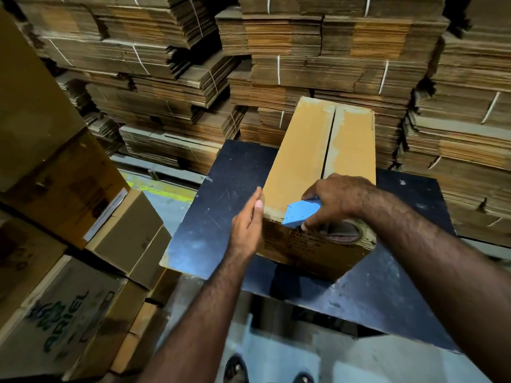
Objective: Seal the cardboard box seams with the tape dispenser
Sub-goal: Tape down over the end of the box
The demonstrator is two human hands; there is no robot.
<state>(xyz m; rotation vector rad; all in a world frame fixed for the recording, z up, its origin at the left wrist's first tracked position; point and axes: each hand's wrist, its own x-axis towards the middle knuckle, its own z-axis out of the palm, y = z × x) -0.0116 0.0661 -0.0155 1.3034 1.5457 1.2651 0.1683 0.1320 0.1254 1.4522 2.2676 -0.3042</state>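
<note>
A dark, scuffed table top (226, 189) carries one closed cardboard box (301, 161), which lies lengthwise away from the viewer, right of the table's middle. The box's top flaps meet in a seam along its length; its near end stands close to the table's front edge. The table stands on a pale floor (171, 200) with a yellow painted stripe, where stacked cartons (83, 299) rest to its left
</note>
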